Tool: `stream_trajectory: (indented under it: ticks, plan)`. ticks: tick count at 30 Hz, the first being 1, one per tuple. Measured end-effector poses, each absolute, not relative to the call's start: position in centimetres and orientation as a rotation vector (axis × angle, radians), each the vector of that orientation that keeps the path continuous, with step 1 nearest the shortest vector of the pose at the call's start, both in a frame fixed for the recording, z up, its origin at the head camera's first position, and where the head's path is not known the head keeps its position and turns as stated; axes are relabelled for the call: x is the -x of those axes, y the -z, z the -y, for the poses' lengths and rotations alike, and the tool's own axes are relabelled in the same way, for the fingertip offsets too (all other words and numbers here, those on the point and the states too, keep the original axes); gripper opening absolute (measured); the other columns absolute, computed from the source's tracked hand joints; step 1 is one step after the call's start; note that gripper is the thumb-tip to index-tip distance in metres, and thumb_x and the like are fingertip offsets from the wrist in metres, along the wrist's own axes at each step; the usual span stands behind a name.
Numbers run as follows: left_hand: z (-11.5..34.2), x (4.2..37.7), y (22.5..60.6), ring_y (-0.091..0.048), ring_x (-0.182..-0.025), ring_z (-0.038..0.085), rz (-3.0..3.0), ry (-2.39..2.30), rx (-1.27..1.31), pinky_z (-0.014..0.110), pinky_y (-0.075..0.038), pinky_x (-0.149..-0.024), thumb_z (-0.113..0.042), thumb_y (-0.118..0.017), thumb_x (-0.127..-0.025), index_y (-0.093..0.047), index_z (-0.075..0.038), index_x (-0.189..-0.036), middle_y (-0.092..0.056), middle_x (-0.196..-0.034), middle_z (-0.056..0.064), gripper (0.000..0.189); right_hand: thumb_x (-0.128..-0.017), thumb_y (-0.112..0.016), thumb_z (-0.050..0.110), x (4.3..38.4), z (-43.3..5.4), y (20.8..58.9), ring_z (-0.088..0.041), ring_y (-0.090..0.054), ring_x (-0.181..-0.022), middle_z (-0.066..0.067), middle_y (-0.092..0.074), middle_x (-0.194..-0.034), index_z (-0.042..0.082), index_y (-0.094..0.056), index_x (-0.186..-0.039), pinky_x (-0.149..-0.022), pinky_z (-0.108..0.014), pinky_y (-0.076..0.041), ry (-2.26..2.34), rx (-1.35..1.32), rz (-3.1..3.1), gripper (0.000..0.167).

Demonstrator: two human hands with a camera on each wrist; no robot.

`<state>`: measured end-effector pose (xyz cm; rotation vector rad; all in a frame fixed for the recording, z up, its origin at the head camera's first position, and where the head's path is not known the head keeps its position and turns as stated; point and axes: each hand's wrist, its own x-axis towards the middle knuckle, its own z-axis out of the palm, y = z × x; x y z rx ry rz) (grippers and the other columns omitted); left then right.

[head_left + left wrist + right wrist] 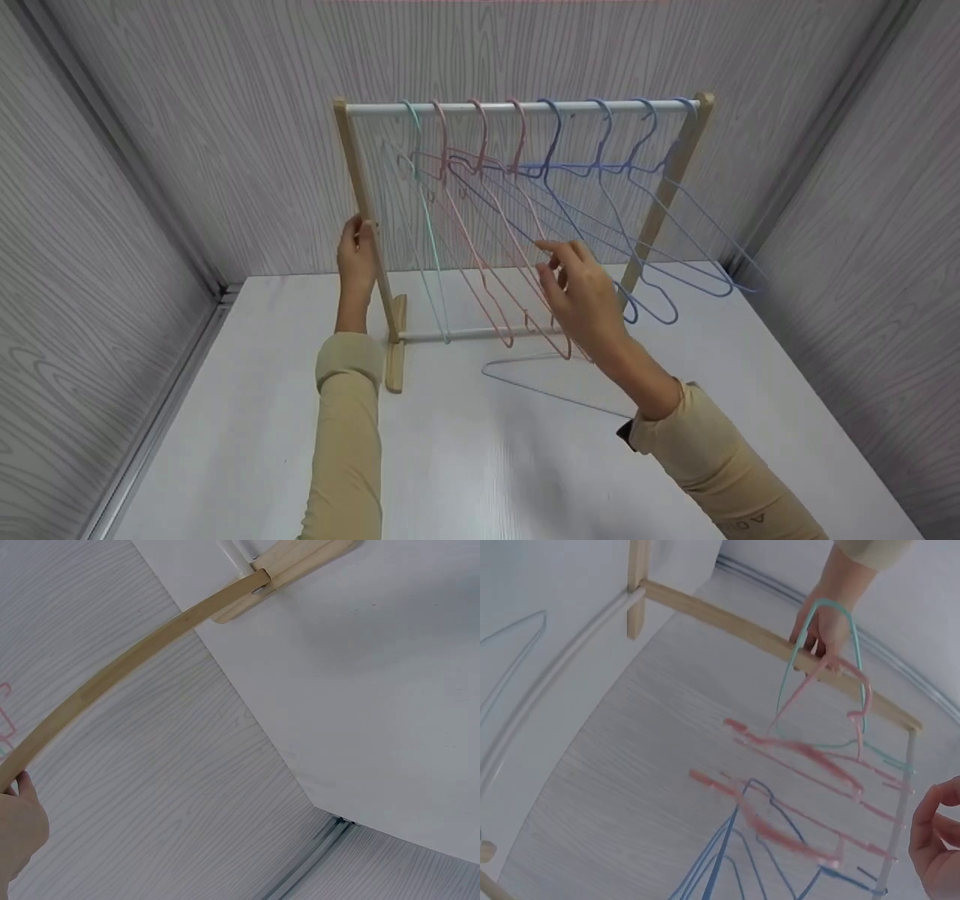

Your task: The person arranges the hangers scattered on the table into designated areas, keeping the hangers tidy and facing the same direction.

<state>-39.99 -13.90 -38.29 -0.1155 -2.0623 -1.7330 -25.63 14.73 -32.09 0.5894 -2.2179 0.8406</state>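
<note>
A small clothes rack with wooden posts and a white top rail [375,109] stands in front of me. In the head view my left hand [356,259] grips its left post [386,285]; the left wrist view shows the thumb against that wooden post [135,656]. On the rail hang a mint green hanger [429,225], three pink hangers [444,135] and several blue hangers [558,131]. My right hand [589,300] is in front of the pink and blue hangers, fingers loosely bent. In the right wrist view this hand [939,866] holds nothing.
A pale blue hanger [555,394] lies on the white table [450,450] below the rack, partly behind the right forearm. The rack's wooden foot [394,367] rests on the table. Wood-grained panels [225,135] enclose the table at the back and sides.
</note>
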Motion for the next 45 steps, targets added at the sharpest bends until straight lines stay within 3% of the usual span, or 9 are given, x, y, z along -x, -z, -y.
stream_trajectory:
  ticks: [4, 10, 22, 27, 34, 45]
  plan:
    - [13.9, 40.0, 38.3, -0.043, -0.115, 0.027, 2.063, 1.734, 0.116, 0.038, -0.037, -0.093, -0.027, -0.034, -0.102, -0.033, 0.003, -0.138, -0.044, -0.129, 0.019, 0.047, -0.09, -0.058, 0.005, 26.5, -17.3, 32.1, -0.022, -0.051, -0.078, -0.011, -0.055, -0.091, 0.002, -0.062, -0.11, -0.06, -0.033, -0.045, -0.721, -0.446, 2.208, 0.021]
    - [14.0, 39.8, 38.3, -0.042, -0.116, 0.029, 2.054, 1.726, 0.11, 0.041, -0.036, -0.093, -0.025, -0.035, -0.102, -0.034, 0.004, -0.137, -0.044, -0.128, 0.021, 0.046, -0.089, -0.06, 0.013, 27.6, -20.2, 33.8, -0.032, -0.05, -0.088, -0.016, -0.056, -0.098, 0.004, -0.057, -0.117, -0.065, -0.043, -0.045, -0.422, -0.256, 2.355, 0.029]
    - [13.9, 40.0, 38.7, -0.044, -0.111, 0.025, 2.024, 1.759, 0.141, 0.038, -0.037, -0.091, -0.025, -0.034, -0.102, -0.034, 0.003, -0.137, -0.046, -0.124, 0.019, 0.045, -0.088, -0.061, 0.009, 27.8, -21.7, 36.3, -0.027, -0.057, -0.073, -0.01, -0.06, -0.082, 0.005, -0.063, -0.104, -0.054, -0.041, -0.047, -0.406, -0.244, 2.367, 0.017]
    - [13.9, 40.0, 38.6, -0.045, -0.109, 0.025, 2.023, 1.754, 0.135, 0.039, -0.038, -0.09, -0.025, -0.035, -0.102, -0.036, 0.002, -0.136, -0.047, -0.122, 0.019, 0.044, -0.087, -0.061, 0.003, 28.0, -21.7, 36.7, -0.027, -0.058, -0.072, -0.011, -0.06, -0.082, 0.0, -0.065, -0.096, -0.059, -0.039, -0.047, -0.463, -0.291, 2.293, 0.01]
    - [13.9, 40.0, 38.6, -0.045, -0.111, 0.026, 2.028, 1.742, 0.13, 0.04, -0.038, -0.09, -0.026, -0.035, -0.102, -0.036, 0.001, -0.137, -0.047, -0.124, 0.018, 0.045, -0.089, -0.059, 0.003, 28.0, -22.1, 36.8, -0.029, -0.058, -0.077, -0.013, -0.06, -0.085, -0.002, -0.064, -0.096, -0.065, -0.04, -0.049, -0.514, -0.285, 2.289, 0.01]
    - [13.9, 40.0, 38.4, -0.042, -0.113, 0.026, 2.058, 1.74, 0.116, 0.038, -0.036, -0.092, -0.029, -0.034, -0.101, -0.031, 0.002, -0.139, -0.043, -0.128, 0.019, 0.049, -0.088, -0.06, 0.004, 28.0, -22.3, 37.0, -0.028, -0.061, -0.074, -0.013, -0.06, -0.081, -0.003, -0.066, -0.094, -0.062, -0.039, -0.049, -0.518, -0.293, 2.261, 0.01]
